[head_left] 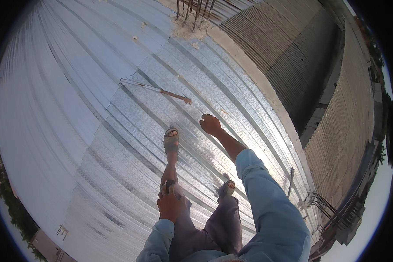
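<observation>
My left hand [170, 205] rests at my left knee, its fingers bent round a small dark thing [170, 184] whose kind I cannot make out. My right hand [211, 124] is stretched out ahead over the ribbed metal sheeting [153, 118]. Its fingers are bent and look slightly apart, and I see nothing in them. Just beyond it, to the left, a long thin bar-like tool [157, 90] lies across the ribs. The tool is pale along its far-left half and rusty brown toward the thicker end nearest my right hand.
Upright rusty rebar [195, 11] rises from a rough concrete patch at the far edge. Along the right runs a concrete edge [253, 74], with brown corrugated sheets [288, 39] and a dark drop beyond. Bent rebar [332, 209] sticks out at lower right. My sandalled feet stand on the sheeting.
</observation>
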A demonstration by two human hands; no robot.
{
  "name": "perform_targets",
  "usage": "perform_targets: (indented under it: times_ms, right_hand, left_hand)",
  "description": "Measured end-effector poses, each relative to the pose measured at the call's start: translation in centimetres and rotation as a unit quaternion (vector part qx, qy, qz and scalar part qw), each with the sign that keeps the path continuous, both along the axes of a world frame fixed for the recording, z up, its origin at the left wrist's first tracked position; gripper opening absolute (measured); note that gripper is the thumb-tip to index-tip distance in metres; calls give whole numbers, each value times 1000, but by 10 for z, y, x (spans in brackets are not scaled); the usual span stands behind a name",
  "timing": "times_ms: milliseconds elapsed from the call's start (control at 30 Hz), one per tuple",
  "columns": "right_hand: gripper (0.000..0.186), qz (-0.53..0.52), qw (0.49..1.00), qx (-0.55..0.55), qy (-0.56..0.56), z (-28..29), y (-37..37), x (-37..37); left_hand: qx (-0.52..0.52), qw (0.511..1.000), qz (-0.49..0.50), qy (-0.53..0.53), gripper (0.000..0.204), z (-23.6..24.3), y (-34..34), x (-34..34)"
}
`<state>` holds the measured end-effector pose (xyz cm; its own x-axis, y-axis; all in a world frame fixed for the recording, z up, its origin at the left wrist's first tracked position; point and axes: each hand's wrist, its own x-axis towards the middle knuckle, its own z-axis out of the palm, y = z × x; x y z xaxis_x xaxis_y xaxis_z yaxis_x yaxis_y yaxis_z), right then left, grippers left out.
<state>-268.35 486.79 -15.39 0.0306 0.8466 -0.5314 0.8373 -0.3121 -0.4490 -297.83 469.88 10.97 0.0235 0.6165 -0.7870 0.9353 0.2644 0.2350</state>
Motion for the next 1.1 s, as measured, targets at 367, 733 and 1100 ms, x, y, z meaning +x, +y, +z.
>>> perform_targets:
  times_ms: [367,733,1100]
  right_hand:
    - [25,108,976,105,-159,-248,201,-76]
    - [25,-49,996,-41,-67,-166,161,-123]
    - [48,-202,969,-134,-45,298,-198,25]
  left_hand:
    - [-60,998,14,21,61,-51,133,-55]
    - [-21,999,-15,-24,59,-38,148,-57]
    - [233,900,-361,-78,73,59,67,12]
